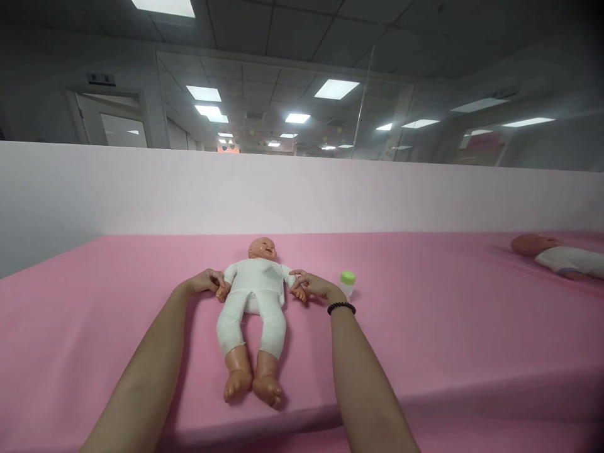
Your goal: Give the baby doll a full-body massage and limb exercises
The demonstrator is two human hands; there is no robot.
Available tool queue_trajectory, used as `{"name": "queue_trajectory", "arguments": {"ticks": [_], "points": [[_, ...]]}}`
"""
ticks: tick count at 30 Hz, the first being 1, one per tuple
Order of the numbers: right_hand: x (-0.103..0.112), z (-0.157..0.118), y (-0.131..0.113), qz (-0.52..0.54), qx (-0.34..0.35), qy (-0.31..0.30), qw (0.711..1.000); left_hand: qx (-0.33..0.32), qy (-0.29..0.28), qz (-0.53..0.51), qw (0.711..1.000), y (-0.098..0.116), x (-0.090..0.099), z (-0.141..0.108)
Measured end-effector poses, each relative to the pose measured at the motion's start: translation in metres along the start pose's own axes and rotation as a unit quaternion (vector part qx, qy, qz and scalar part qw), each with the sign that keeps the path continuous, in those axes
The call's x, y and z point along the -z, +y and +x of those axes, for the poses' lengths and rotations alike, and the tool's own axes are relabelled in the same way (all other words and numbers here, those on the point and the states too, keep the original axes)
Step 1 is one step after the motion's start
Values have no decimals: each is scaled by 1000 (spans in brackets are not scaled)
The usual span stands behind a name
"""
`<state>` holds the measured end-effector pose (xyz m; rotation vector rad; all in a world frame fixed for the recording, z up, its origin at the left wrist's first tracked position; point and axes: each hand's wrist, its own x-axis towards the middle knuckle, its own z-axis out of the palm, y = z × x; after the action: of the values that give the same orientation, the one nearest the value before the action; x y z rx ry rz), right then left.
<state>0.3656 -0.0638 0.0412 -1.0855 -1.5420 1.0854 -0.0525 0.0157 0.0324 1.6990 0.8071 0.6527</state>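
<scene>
A baby doll (257, 283) with a white cloth body lies on its back on the pink sheet (425, 327), feet toward me. My left hand (206, 281) is closed around the doll's forearm at the left, just above its small plastic hand. On the other side, my right hand (312, 284) has its thumb and fingers about the doll's other forearm. A dark beaded bracelet (341, 307) circles my right wrist. Close beyond that wrist stands a small clear bottle with a green cap (348, 279), which neither hand touches.
A second baby doll (561, 255) in white lies at the far right. A low white wall (283, 192) runs along the back of the pink surface, with glass panels above it. The front edge of the surface drops off near my forearms.
</scene>
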Motion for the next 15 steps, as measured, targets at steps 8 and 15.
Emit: {"name": "queue_trajectory", "arguments": {"ticks": [8, 15], "points": [[4, 6, -1, -88, -14, -114, 989, -5, 1, 33, 999, 8, -5, -4], [1, 2, -3, -10, -50, -74, 996, 7, -18, 39, 999, 9, -4, -4]]}}
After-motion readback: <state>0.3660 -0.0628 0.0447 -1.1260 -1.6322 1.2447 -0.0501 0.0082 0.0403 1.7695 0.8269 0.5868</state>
